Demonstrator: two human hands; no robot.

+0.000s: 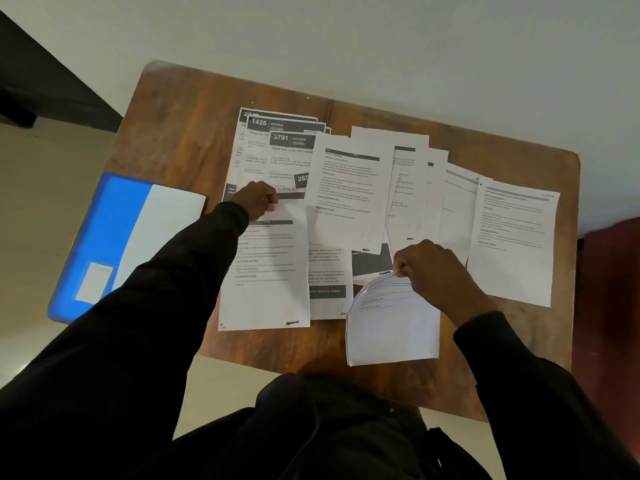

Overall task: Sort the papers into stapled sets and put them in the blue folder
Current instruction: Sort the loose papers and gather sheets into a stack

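Your right hand (433, 271) clamps its fingers on the curled sheet (391, 327), far from the blue folder (104, 230); your left hand (258, 199) pinches the nearer sheet (266, 278); match headings before stacking.

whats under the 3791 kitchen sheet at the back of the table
A 1426 kitchen sheet lies under the 3791 sheet, and another dark-headed sheet under that. Only their top and left strips show; the rest is covered.
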